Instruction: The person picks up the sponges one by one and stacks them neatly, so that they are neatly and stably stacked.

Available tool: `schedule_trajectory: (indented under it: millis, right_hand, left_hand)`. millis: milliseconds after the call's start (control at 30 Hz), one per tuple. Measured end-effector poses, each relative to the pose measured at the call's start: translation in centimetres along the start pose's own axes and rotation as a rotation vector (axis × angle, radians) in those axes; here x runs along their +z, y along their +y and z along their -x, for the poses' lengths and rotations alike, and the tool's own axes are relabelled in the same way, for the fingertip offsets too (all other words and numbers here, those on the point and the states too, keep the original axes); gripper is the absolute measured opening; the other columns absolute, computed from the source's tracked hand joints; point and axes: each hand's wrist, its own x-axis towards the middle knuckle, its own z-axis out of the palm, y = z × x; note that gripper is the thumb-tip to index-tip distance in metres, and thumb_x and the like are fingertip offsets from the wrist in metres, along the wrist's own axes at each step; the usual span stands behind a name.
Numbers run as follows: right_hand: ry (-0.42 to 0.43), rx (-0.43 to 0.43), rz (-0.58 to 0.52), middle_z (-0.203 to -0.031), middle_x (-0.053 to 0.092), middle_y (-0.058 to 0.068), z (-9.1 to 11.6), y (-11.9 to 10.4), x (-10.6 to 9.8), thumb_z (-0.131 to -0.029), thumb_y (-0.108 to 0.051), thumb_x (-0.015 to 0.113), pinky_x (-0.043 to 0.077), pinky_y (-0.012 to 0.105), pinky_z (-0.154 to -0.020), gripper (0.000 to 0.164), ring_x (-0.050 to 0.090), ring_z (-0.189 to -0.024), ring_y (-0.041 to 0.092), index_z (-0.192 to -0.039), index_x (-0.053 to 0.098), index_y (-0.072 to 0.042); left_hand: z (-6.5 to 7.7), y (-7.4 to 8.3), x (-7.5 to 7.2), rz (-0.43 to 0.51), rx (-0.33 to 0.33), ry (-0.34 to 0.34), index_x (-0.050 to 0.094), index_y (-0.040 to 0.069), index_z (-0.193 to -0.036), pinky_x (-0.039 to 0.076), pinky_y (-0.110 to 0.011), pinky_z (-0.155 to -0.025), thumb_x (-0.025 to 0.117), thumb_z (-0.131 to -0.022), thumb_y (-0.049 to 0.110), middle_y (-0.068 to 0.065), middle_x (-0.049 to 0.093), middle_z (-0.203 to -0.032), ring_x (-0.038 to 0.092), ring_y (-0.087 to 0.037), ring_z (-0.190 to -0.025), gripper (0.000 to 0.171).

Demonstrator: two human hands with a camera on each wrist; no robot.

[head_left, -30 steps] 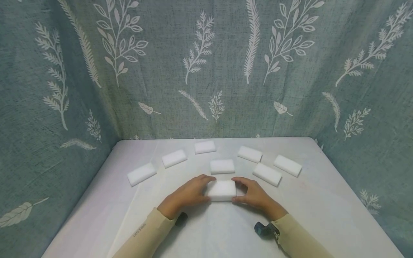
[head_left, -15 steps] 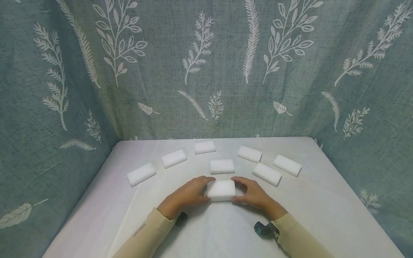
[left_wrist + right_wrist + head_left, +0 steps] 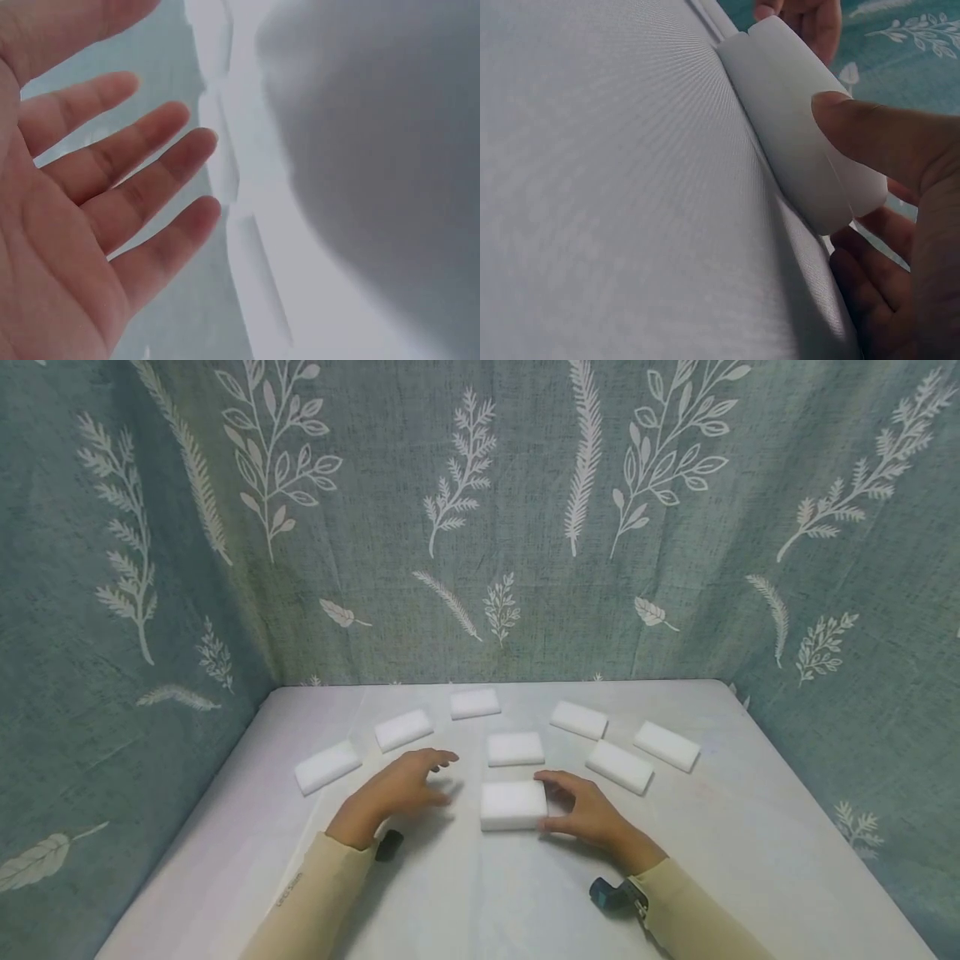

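Note:
Two smooth white oblong blocks with rounded edges stand stacked in the middle, a thin seam between the upper block (image 3: 804,81) and the lower block (image 3: 763,124) in the right wrist view. In the head view, my right hand (image 3: 587,810) grips the right end of the stack (image 3: 513,806), thumb on the near side and fingers at the far side. My left hand (image 3: 408,783) is off to the left of the stack, its fingers spread and holding nothing. The left wrist view shows its bare palm and outstretched fingers (image 3: 161,176).
Just behind the stack lies a single white block (image 3: 515,749). Several more form an arc, among them a left block (image 3: 327,767), a back block (image 3: 475,703) and a right block (image 3: 667,745). A leaf-patterned curtain (image 3: 525,527) encloses the white table (image 3: 480,902).
My left hand has let go of the stack's left end and moved away to the left, fingers opening. The right hand keeps its grip, and the stack has stayed in place.

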Motion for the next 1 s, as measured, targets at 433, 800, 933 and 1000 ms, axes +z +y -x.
schedule_trajectory:
  millis: [433, 800, 933, 1000]
  right_hand:
    - [0.017, -0.06, 0.046, -0.126, 0.062, 0.003, -0.1, 0.2, 0.2, -0.071, -0.037, 0.087, 0.048, 0.041, -0.096, 0.068, 0.059, -0.112, 0.022, -0.129, 0.062, -0.012]
    - [0.013, -0.029, 0.059, -0.128, 0.061, 0.004, -0.1, 0.2, 0.3, -0.069, -0.036, 0.088, 0.044, 0.044, -0.1, 0.07, 0.056, -0.119, 0.024, -0.129, 0.061, -0.012]
    - [0.02, -0.031, 0.071, -0.128, 0.061, 0.004, -0.1, 0.4, 0.4, -0.069, -0.039, 0.088, 0.044, 0.045, -0.1, 0.07, 0.056, -0.119, 0.024, -0.129, 0.062, -0.012]
    - [0.018, -0.029, 0.07, -0.128, 0.061, 0.004, -0.2, 0.4, 0.4, -0.069, -0.04, 0.087, 0.044, 0.045, -0.1, 0.071, 0.056, -0.119, 0.024, -0.129, 0.062, -0.012]
  left_hand:
    - [1.3, -5.5, -4.6, 0.002, -0.21, 0.079, 0.054, 0.003, -0.135, 0.049, -0.049, -0.086, 0.075, -0.085, 0.016, -0.019, 0.06, -0.125, 0.056, -0.037, -0.113, 0.055]
    - [4.2, -9.8, -7.1, 0.036, -0.416, 0.143, 0.043, -0.003, -0.141, 0.041, -0.059, -0.095, 0.07, -0.089, 0.02, -0.028, 0.051, -0.131, 0.048, -0.045, -0.12, 0.062]
    - [5.0, -11.3, -7.5, 0.017, -0.444, 0.173, 0.043, -0.005, -0.14, 0.039, -0.06, -0.096, 0.069, -0.089, 0.02, -0.03, 0.05, -0.131, 0.046, -0.046, -0.12, 0.062]
    - [5.3, -11.8, -7.6, 0.033, -0.49, 0.179, 0.043, -0.004, -0.14, 0.037, -0.061, -0.098, 0.07, -0.088, 0.021, -0.03, 0.048, -0.134, 0.044, -0.047, -0.122, 0.064]
